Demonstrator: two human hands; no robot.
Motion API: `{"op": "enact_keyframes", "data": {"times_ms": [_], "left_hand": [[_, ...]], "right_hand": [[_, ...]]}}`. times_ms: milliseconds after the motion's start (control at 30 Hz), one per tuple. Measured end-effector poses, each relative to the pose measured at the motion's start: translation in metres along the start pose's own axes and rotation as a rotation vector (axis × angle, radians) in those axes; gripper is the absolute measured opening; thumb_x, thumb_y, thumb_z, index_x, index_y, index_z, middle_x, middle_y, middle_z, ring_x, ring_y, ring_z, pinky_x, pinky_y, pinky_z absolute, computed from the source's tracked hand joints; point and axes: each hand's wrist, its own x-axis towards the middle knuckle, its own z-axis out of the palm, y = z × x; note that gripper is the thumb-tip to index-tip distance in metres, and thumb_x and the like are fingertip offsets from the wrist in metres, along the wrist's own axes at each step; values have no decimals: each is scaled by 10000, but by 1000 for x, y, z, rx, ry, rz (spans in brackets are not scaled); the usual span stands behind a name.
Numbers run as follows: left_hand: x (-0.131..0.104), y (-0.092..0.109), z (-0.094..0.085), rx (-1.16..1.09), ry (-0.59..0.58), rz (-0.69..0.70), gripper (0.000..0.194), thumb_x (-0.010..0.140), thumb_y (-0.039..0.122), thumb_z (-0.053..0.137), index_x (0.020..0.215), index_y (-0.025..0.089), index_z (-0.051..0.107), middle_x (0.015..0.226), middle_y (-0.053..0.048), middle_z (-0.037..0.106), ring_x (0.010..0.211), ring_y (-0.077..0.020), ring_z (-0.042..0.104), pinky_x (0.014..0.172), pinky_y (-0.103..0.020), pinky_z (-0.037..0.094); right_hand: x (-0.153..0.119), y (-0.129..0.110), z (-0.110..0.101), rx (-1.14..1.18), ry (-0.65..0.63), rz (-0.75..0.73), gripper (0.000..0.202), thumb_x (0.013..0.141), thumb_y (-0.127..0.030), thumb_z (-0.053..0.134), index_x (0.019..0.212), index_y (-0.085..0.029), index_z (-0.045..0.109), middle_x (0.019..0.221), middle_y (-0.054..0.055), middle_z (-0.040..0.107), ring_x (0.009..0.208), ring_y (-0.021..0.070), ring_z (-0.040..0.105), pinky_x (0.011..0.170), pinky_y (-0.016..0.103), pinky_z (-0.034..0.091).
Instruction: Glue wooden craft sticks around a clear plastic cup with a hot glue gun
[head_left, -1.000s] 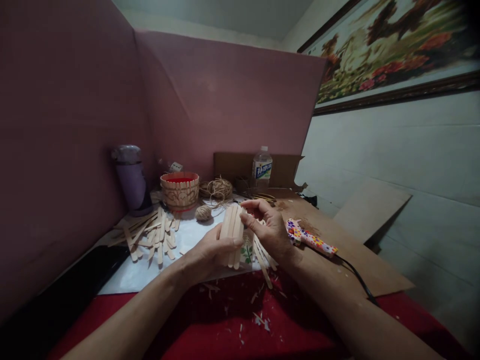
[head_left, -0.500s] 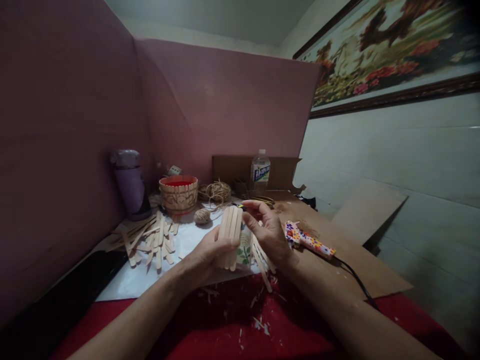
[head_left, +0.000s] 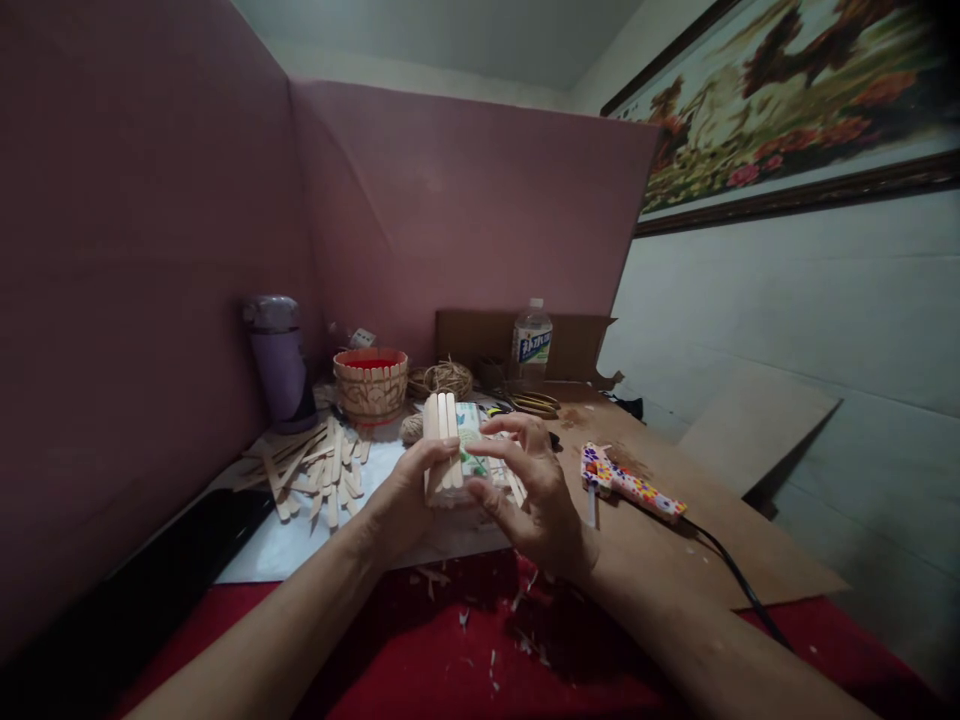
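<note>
My left hand [head_left: 411,482] is closed around a small white container with a green leaf print [head_left: 470,440]. Upright craft sticks [head_left: 444,470] cover part of its side, side by side, and my left thumb presses on them. My right hand [head_left: 529,485] is at the container's right side, fingers apart, with the fingertips at or very near the printed surface; whether they touch it I cannot tell. Nothing shows in its grasp. Behind this hand lie more loose craft sticks [head_left: 517,487], partly hidden. A floral-patterned glue gun [head_left: 630,485] lies to the right.
A pile of craft sticks [head_left: 330,470] lies at left on white paper [head_left: 255,550]. Behind stand a purple bottle [head_left: 279,370], a stick-covered pot [head_left: 371,388], twine [head_left: 448,378] and a plastic bottle [head_left: 532,345]. Scissors [head_left: 532,402] rest on the cardboard [head_left: 720,560]; a black cord [head_left: 727,565] crosses it.
The container has turned in my left hand, so more of the leaf print faces me. My right hand has come down from its top edge to its side. The view has shifted slightly left.
</note>
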Motion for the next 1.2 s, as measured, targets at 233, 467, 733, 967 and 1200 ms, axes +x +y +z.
{"op": "enact_keyframes", "data": {"times_ms": [233,467,733,967,1200], "left_hand": [[4,-5,0,-15,-22,-32,190,763,271,611,883,129,648,729,-43,635,608,-148,604,534,-248,499],[4,-7,0,37,-5,45,249,747,276,645,943,122,635,757,-41,631,611,-138,583,512,-239,500],[8,-10,-4,63,-37,64,420,726,263,643,1118,116,608,900,-96,655,715,-174,606,556,-257,505],[6,-11,-3,33,-60,74,388,711,275,669,1069,133,622,878,-81,666,692,-173,610,541,-251,483],[2,-4,0,24,18,118,292,718,299,691,969,163,626,842,-29,658,712,-154,594,613,-268,488]], "right_hand": [[0,2,5,-62,-32,-57,198,825,-226,630,1023,-226,648,1136,88,516,1104,262,459,946,466,396],[-1,3,2,-54,-33,-73,180,811,-193,635,989,-222,652,1119,84,551,1085,253,470,943,465,401],[0,6,2,-21,-37,-118,179,784,-172,669,953,-226,644,1091,62,638,1107,252,479,975,479,377],[2,8,2,-15,-54,-106,178,793,-208,669,967,-235,646,1106,56,644,1121,257,486,978,484,376],[-1,6,-1,2,-13,-46,244,846,-198,579,1082,-249,620,1162,67,584,1136,251,478,992,506,364]]}}
